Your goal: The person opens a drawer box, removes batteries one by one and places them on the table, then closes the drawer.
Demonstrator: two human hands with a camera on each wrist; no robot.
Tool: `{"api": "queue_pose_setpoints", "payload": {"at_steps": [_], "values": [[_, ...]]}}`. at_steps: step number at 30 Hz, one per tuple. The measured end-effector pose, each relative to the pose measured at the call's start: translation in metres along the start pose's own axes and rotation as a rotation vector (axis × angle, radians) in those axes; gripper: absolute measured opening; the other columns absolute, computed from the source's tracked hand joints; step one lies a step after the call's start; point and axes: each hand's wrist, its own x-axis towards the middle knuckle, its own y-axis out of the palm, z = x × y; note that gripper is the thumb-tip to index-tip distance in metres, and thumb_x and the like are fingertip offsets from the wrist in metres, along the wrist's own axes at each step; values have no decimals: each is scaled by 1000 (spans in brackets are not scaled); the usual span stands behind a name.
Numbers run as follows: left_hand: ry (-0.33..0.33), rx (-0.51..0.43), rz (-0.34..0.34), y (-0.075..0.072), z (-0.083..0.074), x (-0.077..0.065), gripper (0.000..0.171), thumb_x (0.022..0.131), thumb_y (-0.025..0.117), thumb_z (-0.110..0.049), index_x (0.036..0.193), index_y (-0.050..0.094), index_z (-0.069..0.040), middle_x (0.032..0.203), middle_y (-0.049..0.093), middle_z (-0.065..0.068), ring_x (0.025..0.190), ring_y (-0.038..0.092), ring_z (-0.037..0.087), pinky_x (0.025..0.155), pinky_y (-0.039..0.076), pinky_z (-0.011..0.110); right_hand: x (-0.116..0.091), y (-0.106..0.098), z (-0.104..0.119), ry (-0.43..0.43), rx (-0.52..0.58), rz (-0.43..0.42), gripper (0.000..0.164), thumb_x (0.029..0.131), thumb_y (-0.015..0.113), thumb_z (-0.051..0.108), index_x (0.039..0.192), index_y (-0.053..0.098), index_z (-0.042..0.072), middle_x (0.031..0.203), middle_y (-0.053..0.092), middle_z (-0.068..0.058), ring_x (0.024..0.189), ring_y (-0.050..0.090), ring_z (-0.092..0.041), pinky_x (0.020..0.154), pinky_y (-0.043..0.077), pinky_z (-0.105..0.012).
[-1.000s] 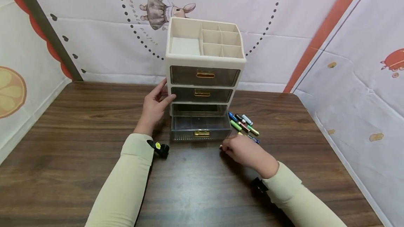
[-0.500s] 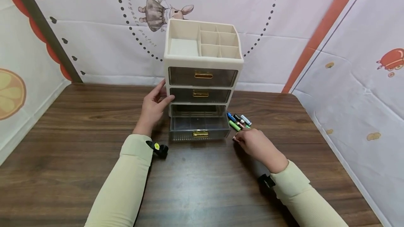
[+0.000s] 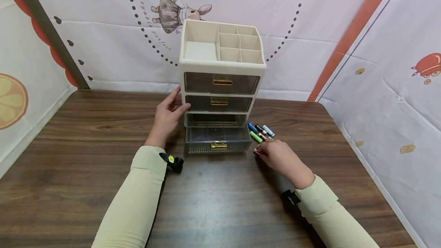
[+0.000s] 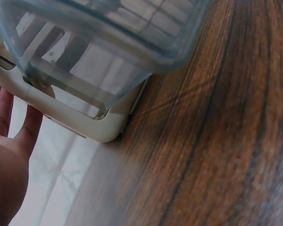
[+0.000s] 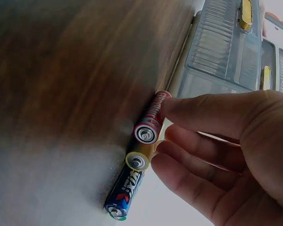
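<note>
A cream drawer organizer (image 3: 223, 66) stands at the table's far side, its clear bottom drawer (image 3: 218, 137) pulled out. My left hand (image 3: 167, 118) rests on its left side, thumb on the front frame and fingers along the side wall. In the right wrist view, my right hand (image 5: 217, 146) holds a red battery (image 5: 153, 113), with the thumb against it and part of the grip hidden. Right beside that lie a yellow-rimmed battery (image 5: 137, 161) and a dark blue battery (image 5: 123, 193). Several others, including a green battery (image 3: 256, 137), lie right of the drawer.
Closed upper drawers (image 3: 222, 83) with gold handles sit above the pulled-out one. The organizer's top has open compartments (image 3: 201, 51). A printed white cloth (image 3: 293, 75) hangs behind the brown wooden table (image 3: 206, 202).
My right hand has moved right and slightly away from me with the battery, from in front of the drawer's right corner, then stayed there. The left hand has kept its place on the organizer.
</note>
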Motion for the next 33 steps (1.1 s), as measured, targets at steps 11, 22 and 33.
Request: {"api": "queue_pose_setpoints", "payload": {"at_steps": [11,22,33], "values": [[2,-4,2,0,-1,0,61,91,68,-11,147,43,-15,112,60,12,102,55,1,111,37,44,0,0,2,22,9,40,4,84,75,12,83,71,13,77,68,3,63,58,-9,59,50,-32],[-12,12,-5,-1,25,10,63,90,70,-21,146,42,-31,116,61,11,110,57,9,94,47,28,1,-1,4,33,36,42,5,84,75,13,83,71,14,79,68,5,64,57,-8,59,49,-31],[-7,-6,-7,-1,26,10,63,90,70,-21,146,43,-31,113,59,7,111,56,8,99,46,36,1,-2,5,46,49,71,5,84,75,14,88,72,14,82,70,4,70,64,-13,63,53,-34]]}}
